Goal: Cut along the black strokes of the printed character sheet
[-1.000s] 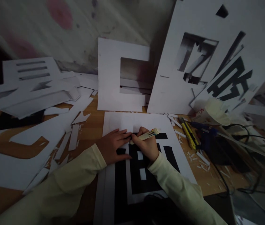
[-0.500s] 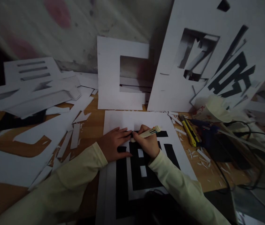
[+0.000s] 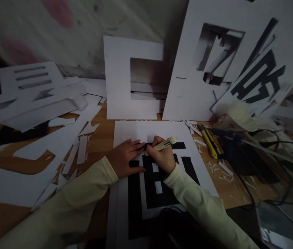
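In the head view, my left hand (image 3: 126, 157) lies flat on a white board (image 3: 128, 129) with its fingers spread toward the right. My right hand (image 3: 163, 155) grips a thick pale multicolour pen (image 3: 164, 143), slanted with its top end to the upper right. My fingers hide most of its tip, which is down at the board close to the fingertips of my left hand. Printed on the board is a large black character (image 3: 136, 197) of blocky strokes. Both hands rest over its upper part, and a dark shadow covers the bottom.
A yellow utility knife (image 3: 212, 143) and a blue glue gun (image 3: 233, 138) with cables lie at the right, near a paper cup (image 3: 238, 117). Cut-out boards (image 3: 117, 79) lean on the back wall. Offcuts (image 3: 82, 150) and cut sheets (image 3: 19, 186) cover the left.
The camera's view has shifted slightly. My right hand and the pen have moved only a little at the same spot; my left hand stays flat on the board.
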Motion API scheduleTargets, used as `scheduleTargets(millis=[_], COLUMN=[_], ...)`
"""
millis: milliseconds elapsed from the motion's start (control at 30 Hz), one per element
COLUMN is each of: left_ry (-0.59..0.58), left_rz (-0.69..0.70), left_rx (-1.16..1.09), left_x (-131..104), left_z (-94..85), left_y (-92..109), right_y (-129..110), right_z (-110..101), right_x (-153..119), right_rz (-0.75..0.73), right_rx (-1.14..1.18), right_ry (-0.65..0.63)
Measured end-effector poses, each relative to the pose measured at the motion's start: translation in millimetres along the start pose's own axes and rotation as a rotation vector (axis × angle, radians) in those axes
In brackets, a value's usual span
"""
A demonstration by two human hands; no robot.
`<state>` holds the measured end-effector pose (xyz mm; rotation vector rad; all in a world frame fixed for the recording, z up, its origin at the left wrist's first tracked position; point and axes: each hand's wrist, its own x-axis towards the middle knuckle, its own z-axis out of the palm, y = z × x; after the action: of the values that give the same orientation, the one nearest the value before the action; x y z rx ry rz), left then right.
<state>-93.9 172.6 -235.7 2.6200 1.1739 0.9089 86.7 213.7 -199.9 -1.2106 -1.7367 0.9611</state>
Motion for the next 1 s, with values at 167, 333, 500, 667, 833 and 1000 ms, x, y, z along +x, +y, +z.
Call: scheduleTargets(millis=[167,333,500,667,833,1000], left_ry=[0.005,-0.003,-0.01,-0.011,-0.052,-0.015], left_rz=[0.004,-0.015,-0.005,-0.005,-0.023,-0.015], left_rx=[0.004,-0.009,-0.007,0.008,0.009,-0.002], left_x=[-0.2,0.1,1.1,2.0,4.1,2.8], left_z=[0.4,-0.3,-1.7,-2.9,-7.9,-5.3], left_y=[-0.2,-0.2,1.1,1.3,3.6,3.2], right_y=[-0.8,-0.8,0.1,1.2,-1.0,-0.9], right_z=[0.1,-0.5,-4.4,-9.9,-11.1,-10.9], right_x=[0.5,0.1,-1.2,-0.6,1.2,1.4], right_rz=[0.002,-0.021,-0.023,0.005,0.02,0.016], right_rx=[0.023,0.039,0.01,-0.047,-0.022,-0.019], right_ry=[0.026,0.012,0.021,0.015,-0.008,0.006])
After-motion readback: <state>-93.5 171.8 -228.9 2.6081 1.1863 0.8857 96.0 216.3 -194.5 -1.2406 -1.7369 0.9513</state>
